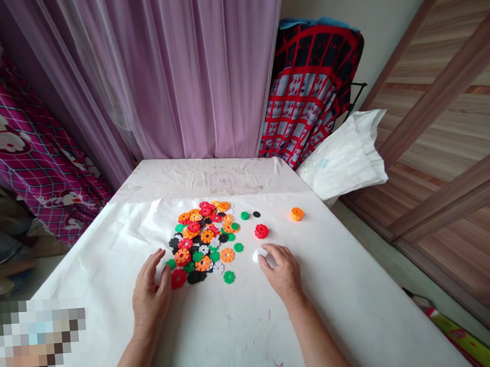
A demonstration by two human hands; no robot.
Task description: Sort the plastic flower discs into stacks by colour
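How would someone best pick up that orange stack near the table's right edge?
Probably by the rim: the orange stack looks short and round, so thumb and fingers could pinch opposite sides. It stands apart from the pile, leaving room around it. I'd come from the near side, with the right hand, which is closer.

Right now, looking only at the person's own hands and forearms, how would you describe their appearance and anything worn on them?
The left hand and right hand are ungloved. The left forearm and right forearm taper towards the wrists, with no sleeves in view. No watch, bracelet or ring can be made out.
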